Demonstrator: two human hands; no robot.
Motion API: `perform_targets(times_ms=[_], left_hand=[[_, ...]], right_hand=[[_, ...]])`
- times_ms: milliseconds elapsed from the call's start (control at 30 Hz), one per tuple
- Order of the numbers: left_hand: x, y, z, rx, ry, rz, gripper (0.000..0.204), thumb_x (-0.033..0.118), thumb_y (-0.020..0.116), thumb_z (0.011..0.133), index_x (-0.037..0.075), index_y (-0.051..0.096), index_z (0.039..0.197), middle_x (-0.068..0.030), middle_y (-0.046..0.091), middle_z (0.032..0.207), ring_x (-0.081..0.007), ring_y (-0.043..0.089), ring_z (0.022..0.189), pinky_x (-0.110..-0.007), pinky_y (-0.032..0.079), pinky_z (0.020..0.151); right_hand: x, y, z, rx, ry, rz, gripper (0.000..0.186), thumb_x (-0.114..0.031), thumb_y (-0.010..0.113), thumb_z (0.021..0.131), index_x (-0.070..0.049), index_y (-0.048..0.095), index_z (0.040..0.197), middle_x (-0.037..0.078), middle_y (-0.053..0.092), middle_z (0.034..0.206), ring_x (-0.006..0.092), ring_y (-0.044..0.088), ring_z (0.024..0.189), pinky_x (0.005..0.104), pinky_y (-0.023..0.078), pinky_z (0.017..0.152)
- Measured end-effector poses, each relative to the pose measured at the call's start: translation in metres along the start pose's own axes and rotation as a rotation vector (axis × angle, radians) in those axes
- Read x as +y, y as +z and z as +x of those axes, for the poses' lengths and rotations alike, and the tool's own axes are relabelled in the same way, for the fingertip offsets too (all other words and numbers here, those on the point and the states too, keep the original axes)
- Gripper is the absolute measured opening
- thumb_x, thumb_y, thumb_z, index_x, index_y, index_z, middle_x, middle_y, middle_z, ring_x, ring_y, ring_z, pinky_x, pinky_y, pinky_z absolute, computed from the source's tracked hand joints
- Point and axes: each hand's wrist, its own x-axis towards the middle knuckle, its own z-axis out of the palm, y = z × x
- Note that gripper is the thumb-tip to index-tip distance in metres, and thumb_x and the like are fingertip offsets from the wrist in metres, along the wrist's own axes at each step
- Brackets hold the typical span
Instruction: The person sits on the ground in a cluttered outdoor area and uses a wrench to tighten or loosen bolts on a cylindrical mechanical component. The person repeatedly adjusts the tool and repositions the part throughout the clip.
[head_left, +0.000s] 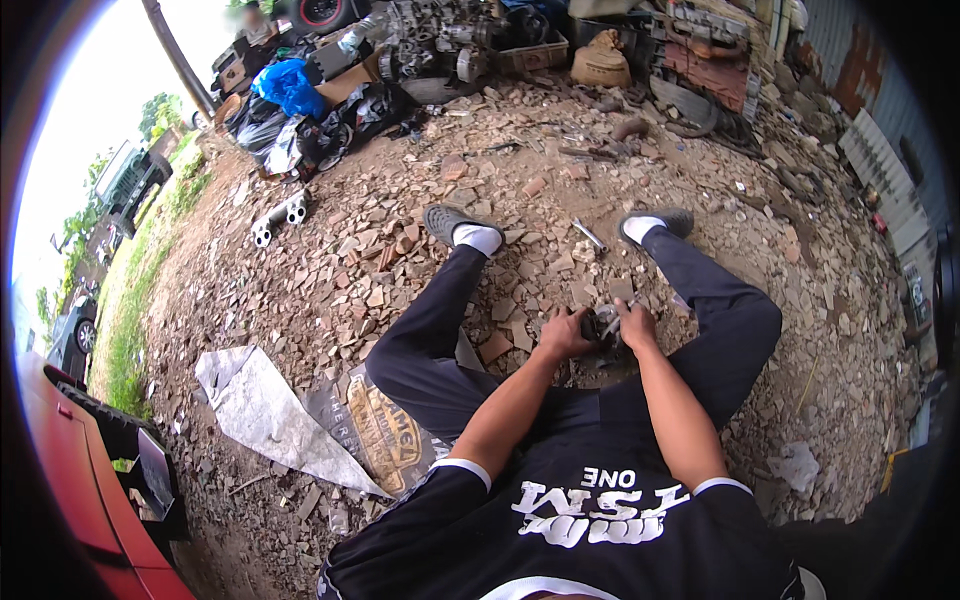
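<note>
Dark metal part [604, 323] down at rubble ground [250, 310], well in from grassy left edge [132, 345]. Left fingers [574, 320] grasping its side; right fingers [625, 309], can't tell grip. Probably stiff, hefty, maybe greasy tbh, so cradle both sides.

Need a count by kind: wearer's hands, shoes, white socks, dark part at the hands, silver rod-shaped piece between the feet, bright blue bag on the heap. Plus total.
Hands (left, right): 2
Shoes: 2
White socks: 2
Dark part: 1, detail unclear
Silver rod-shaped piece: 1
Blue bag: 1
Total: 9
</note>
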Motion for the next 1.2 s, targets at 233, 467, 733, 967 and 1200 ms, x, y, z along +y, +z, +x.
perform_targets(times_ms=[233,467,733,967,1200], left_hand=[[-0.010,0.000,0.003,-0.015,0.011,0.015,0.094,0.063,0.077,0.063,0.024,0.049,0.144,-0.0278,0.054,0.133,-0.0422,0.056,0.122,-0.047,0.049,0.099],[-0.011,0.006,0.012,-0.019,0.056,0.019,0.100,0.069,0.075,0.064,0.019,0.047,0.146,-0.0283,0.059,0.129,-0.0415,0.053,0.126,-0.046,0.046,0.103],[-0.003,-0.001,-0.003,0.001,-0.008,0.041,0.092,0.057,0.081,0.065,0.029,0.047,0.145,-0.0238,0.051,0.136,-0.0415,0.047,0.132,-0.049,0.047,0.103],[-0.004,0.003,-0.001,0.007,-0.023,-0.011,0.090,0.058,0.080,0.066,0.027,0.047,0.144,-0.0226,0.049,0.139,-0.0406,0.046,0.133,-0.049,0.046,0.105],[-0.008,0.002,-0.001,-0.001,-0.025,-0.013,0.093,0.057,0.079,0.067,0.029,0.043,0.148,-0.0223,0.049,0.139,-0.0410,0.044,0.134,-0.049,0.045,0.106]], right_hand=[[-0.019,-0.024,-0.013,0.017,0.040,0.198,0.063,-0.057,0.053,0.096,0.004,0.070,0.092,0.029,0.069,0.095,0.0471,0.065,0.095,0.0532,0.049,0.084],[-0.020,-0.011,-0.010,0.073,0.039,0.084,0.063,-0.055,0.053,0.096,0.005,0.068,0.092,0.031,0.068,0.092,0.0466,0.066,0.095,0.0529,0.049,0.083],[-0.032,-0.022,-0.016,0.098,-0.118,0.068,0.053,-0.050,0.056,0.096,0.001,0.069,0.093,0.025,0.068,0.090,0.0450,0.065,0.088,0.0521,0.048,0.076],[-0.025,-0.017,-0.013,0.071,-0.253,0.041,0.053,-0.047,0.057,0.097,0.004,0.068,0.088,0.028,0.067,0.086,0.0474,0.063,0.088,0.0523,0.047,0.077],[-0.033,-0.017,-0.022,0.084,-0.271,-0.003,0.041,-0.037,0.060,0.097,0.001,0.071,0.085,0.019,0.070,0.073,0.0380,0.069,0.076,0.0466,0.051,0.072]])
